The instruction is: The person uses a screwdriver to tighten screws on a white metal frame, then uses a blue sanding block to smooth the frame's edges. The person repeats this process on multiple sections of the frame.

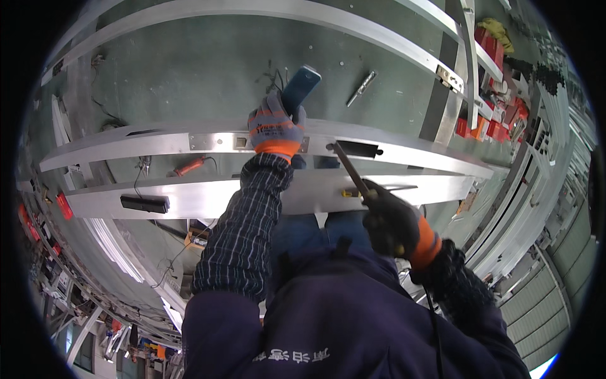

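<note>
My left hand (pixel 276 125), in a grey glove with an orange cuff, is closed on a flat blue rectangular block (pixel 302 87) with rounded corners. It rests over the nearer pale metal profile (pixel 214 142), beside a metal plate with a square hole (pixel 241 143). My right hand (pixel 392 224), in a dark glove with an orange cuff, grips a long flat metal file (pixel 349 165). The file slants up and left, its tip at the left end of a dark slot (pixel 358 149) in the same profile. The fingers' undersides are hidden.
A silver pen-like tool (pixel 362 88) lies on the green surface beyond the profile. A wide profile (pixel 315 192) runs closer to me, with a black handle-like piece (pixel 144 204) on it. An orange-handled tool (pixel 189 167) lies between. Red boxes (pixel 499 129) and stacked profiles stand right.
</note>
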`<state>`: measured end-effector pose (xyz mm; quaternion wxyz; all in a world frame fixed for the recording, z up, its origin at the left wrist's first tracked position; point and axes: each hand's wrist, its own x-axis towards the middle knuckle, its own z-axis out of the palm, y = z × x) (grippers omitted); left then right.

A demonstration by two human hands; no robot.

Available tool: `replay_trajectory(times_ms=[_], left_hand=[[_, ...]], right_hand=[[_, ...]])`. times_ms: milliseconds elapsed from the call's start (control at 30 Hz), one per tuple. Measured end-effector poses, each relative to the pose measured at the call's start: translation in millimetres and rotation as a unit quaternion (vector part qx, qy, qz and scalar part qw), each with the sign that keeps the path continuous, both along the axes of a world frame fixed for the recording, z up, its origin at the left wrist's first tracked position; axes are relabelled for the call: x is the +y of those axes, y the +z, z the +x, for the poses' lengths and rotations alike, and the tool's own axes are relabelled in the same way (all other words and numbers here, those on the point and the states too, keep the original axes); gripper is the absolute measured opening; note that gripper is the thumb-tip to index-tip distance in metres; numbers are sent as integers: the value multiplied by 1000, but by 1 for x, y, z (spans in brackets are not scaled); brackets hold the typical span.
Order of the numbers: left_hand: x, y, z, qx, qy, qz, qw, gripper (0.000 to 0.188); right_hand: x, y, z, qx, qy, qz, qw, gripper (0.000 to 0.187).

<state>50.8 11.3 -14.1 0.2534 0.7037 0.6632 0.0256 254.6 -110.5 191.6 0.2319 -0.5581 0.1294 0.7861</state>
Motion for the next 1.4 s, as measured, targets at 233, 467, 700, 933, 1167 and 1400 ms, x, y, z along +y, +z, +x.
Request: replay_trajectory(times_ms=[233, 467, 700, 933, 1167, 1400], left_hand=[[4, 2, 3, 1, 1, -3, 1000, 60], [2, 9, 3, -12, -11, 18, 1000, 60], [-4, 3, 4, -2, -3, 7, 1000, 56], [-3, 2, 3, -2, 4, 31, 999, 56], [-4, 5, 2, -22, 23, 45, 998, 53], [-1, -1, 4, 15, 7, 43, 999, 58]], right_hand=[[11, 6, 5, -2, 33, 52, 998, 57], [11, -25, 13, 5, 117, 128, 985, 48], [7, -42, 12, -77, 218, 228, 946, 32], [9, -11, 2, -34, 121, 118, 985, 40], [-28, -5, 20, -71, 20, 47, 996, 40], [-54, -5, 57, -65, -52, -23, 996, 18]])
